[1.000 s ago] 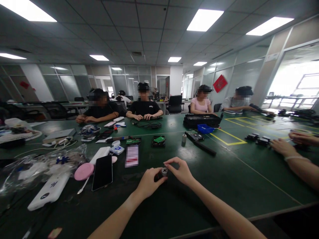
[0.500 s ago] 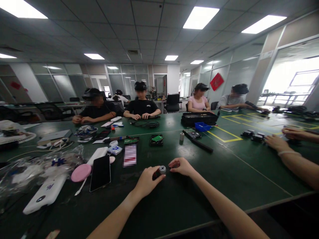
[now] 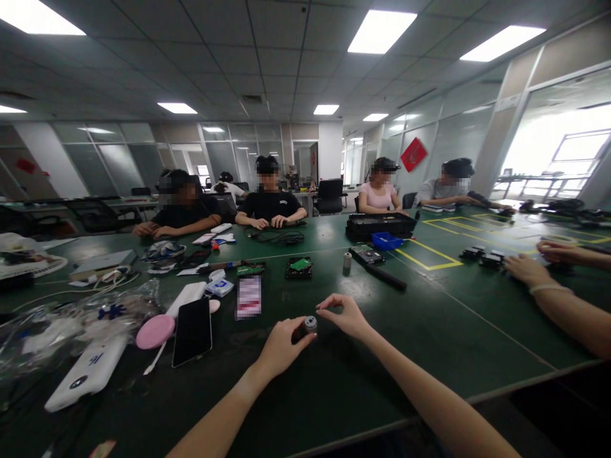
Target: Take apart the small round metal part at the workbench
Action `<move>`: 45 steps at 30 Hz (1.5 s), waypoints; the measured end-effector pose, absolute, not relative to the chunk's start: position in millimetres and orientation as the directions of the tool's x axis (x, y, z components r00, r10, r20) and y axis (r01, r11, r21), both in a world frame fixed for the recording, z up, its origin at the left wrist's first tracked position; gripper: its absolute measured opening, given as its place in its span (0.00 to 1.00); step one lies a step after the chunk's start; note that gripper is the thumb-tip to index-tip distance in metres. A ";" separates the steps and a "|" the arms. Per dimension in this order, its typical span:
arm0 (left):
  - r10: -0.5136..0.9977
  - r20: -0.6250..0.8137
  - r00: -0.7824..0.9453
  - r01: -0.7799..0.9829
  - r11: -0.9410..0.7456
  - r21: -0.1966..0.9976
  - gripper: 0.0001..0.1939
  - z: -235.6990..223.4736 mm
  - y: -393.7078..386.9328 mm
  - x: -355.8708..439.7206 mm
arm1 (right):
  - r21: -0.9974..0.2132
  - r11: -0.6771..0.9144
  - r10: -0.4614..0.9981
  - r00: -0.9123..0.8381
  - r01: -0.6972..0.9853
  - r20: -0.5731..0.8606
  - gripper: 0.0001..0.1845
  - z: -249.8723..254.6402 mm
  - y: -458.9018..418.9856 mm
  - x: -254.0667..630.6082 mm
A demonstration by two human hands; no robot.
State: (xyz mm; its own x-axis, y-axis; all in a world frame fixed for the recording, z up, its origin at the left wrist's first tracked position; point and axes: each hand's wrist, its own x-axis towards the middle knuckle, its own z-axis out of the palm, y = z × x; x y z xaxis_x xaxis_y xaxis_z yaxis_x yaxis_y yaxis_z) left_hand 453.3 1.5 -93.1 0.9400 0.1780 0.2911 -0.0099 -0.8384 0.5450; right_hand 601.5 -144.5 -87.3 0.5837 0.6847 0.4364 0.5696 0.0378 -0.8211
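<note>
My left hand (image 3: 280,343) is wrapped round a small grey metal cylinder (image 3: 310,323) with dark holes in its top face. The cylinder stands upright, its lower part hidden by the thumb and fingers. Close by on the right, my right hand (image 3: 347,315) has its fingertips drawn together just above and beside the cylinder's top. Whatever they pinch, if anything, is too small to make out. A similar grey cylinder (image 3: 347,262) stands farther back on the green table (image 3: 382,381).
Behind my hands lie a hard drive (image 3: 299,268), a phone with a lit screen (image 3: 249,297) and a blue tray (image 3: 386,240). A black tablet (image 3: 192,332), a pink disc (image 3: 155,331) and plastic bags fill the left side. A co-worker's hands (image 3: 527,270) are at the right.
My right hand has moved slightly left and up, so its fingertips are nearer the cylinder's top. My left hand keeps hold of the cylinder in the same place.
</note>
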 end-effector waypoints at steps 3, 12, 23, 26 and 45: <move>0.176 0.296 0.939 -0.015 -0.838 0.546 0.17 -93.8 2.0 453.5 | -0.808 0.125 0.756 0.473 0.575 0.453 0.06 -80.2 -145.7 585.2; 0.169 0.323 0.931 -0.036 -0.839 0.543 0.17 -98.0 3.5 453.6 | -0.696 0.065 0.734 0.438 0.715 0.519 0.05 -79.3 -146.1 575.3; 0.169 0.309 0.936 -0.018 -0.852 0.523 0.17 -94.9 1.7 453.0 | -0.674 0.013 0.753 0.436 0.738 0.492 0.11 -74.0 -148.1 570.9; 0.162 0.319 0.934 -0.030 -0.853 0.521 0.16 -94.6 1.7 453.1 | -0.642 -0.005 0.765 0.417 0.766 0.492 0.11 -75.3 -148.3 570.8; 0.178 0.298 0.938 -0.006 -0.849 0.529 0.17 -91.6 -0.3 452.7 | -0.648 -0.065 0.739 0.474 0.758 0.480 0.08 -82.5 -143.5 572.8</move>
